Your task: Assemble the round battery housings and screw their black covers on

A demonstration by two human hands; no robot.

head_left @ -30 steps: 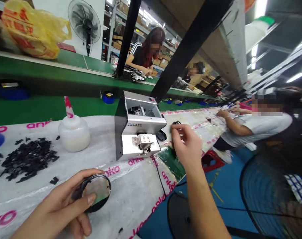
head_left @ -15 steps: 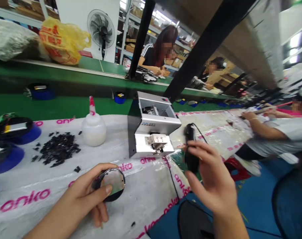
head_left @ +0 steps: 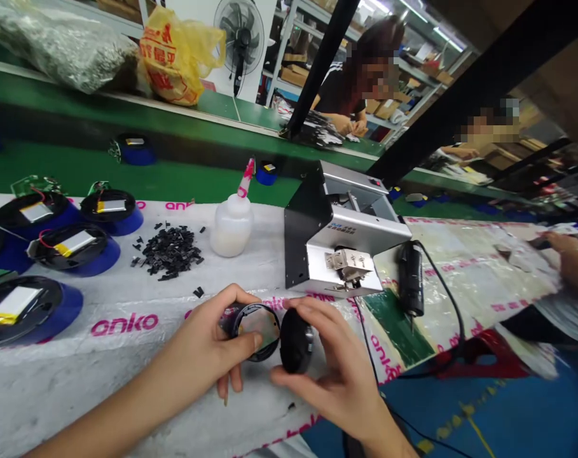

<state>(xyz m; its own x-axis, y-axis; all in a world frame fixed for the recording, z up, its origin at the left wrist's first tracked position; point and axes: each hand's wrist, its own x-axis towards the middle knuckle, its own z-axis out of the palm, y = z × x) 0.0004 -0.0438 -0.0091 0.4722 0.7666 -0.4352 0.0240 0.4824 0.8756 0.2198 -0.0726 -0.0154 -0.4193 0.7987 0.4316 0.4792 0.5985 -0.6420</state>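
Note:
My left hand (head_left: 217, 340) is closed around a round black-rimmed housing (head_left: 268, 326), its thumb resting on the pale, shiny disc inside the rim. Just to the right, my right hand (head_left: 339, 369) grips a round black cap-like part (head_left: 294, 343) by its edges, between thumb and fingers. The two round parts are side by side, almost meeting; whether they touch I cannot tell. Behind my hands stands a silver and black machine (head_left: 350, 245) with a metal head at its front. A black electric screwdriver (head_left: 411, 280) lies to the right of that machine.
A white bottle (head_left: 231, 229) with a pink-marked nozzle stands by a pile of small black pieces (head_left: 169, 251). Several blue round units with batteries, such as this blue unit (head_left: 110, 213), sit at left. A black cable (head_left: 448, 286) curves at right. Co-workers sit beyond the green conveyor (head_left: 193, 181) and at right.
My right hand has moved left from beside the screwdriver to the housing, and the black cap-like part now shows in it. The view has shifted, with more blue units showing at left.

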